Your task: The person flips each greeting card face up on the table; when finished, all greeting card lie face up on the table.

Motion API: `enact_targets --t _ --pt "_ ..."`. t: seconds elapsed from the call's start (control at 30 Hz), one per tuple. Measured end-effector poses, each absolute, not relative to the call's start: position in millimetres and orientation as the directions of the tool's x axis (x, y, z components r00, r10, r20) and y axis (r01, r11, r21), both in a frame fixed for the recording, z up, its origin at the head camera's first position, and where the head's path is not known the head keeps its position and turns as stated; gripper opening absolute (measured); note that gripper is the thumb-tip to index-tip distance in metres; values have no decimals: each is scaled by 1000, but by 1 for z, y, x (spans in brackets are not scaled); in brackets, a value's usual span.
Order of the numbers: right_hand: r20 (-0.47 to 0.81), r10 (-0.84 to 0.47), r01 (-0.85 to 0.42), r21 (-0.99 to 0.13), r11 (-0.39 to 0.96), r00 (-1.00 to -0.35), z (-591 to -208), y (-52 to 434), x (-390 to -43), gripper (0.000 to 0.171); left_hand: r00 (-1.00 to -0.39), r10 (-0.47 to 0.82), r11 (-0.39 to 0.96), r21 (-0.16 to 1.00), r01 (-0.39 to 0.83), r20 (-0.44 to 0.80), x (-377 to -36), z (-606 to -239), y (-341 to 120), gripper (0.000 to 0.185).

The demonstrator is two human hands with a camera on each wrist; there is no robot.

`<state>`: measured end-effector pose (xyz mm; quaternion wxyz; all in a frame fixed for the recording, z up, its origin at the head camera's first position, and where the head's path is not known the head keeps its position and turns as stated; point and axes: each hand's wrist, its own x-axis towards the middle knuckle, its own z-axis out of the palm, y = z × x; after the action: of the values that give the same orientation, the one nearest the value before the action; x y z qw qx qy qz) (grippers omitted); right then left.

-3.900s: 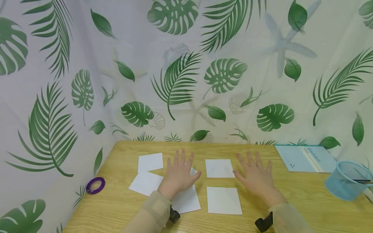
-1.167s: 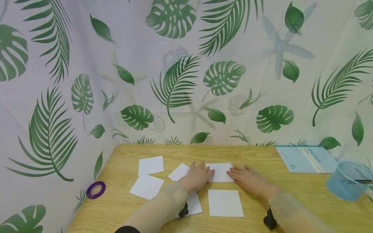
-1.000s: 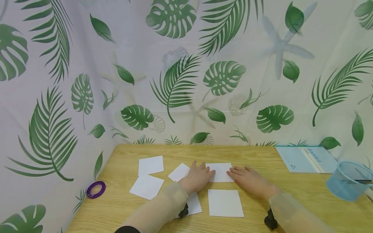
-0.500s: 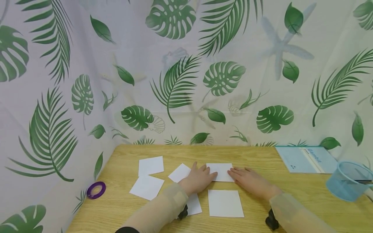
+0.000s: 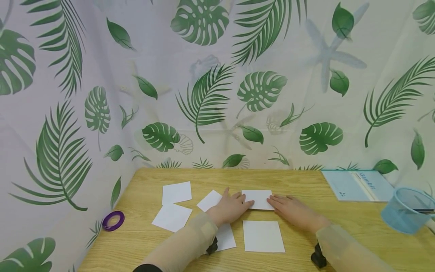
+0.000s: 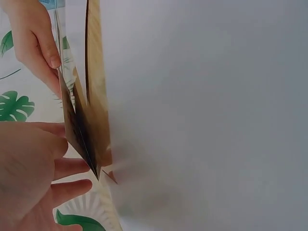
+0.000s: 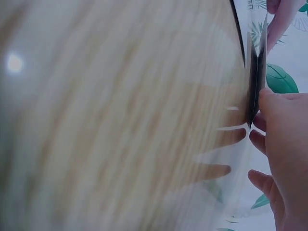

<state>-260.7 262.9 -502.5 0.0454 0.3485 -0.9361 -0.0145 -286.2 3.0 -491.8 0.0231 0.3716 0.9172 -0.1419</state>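
Observation:
A white square card lies between my hands toward the back of the table, its near edge slightly raised in the head view. My left hand pinches its left side, the thumb on top and fingertips at the edge. My right hand holds the opposite side, thumb against the card and fingers at its rim. In the left wrist view the card shows edge-on, tilted over the glossy table. The right wrist view also shows the card from its edge, by my right thumb.
Another white card lies nearer me, and several more sit at the left, two partly under my left arm. A purple tape roll is by the left edge. At right are a light-blue notebook and a blue mesh pen holder.
Both hands came down from spread above the table to the back card's sides. Over the last second the card shifted slightly right and its near edge rose a little.

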Motion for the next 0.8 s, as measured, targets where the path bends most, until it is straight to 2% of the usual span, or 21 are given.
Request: enact_targets --t 0.3,0.5,0.8 --pt "91 -618 -622 -26 782 -781 -505 268 -261 43 -698 710 675 -192 713 -97 -283 -482 -1 44" --pt "108 -590 -599 -90 796 -800 -503 269 -260 41 -682 728 660 -201 724 -70 -284 -482 0 43" --pt "142 -563 -580 -146 801 -814 -503 272 -260 41 -687 726 683 -128 719 11 -288 -486 0 38"
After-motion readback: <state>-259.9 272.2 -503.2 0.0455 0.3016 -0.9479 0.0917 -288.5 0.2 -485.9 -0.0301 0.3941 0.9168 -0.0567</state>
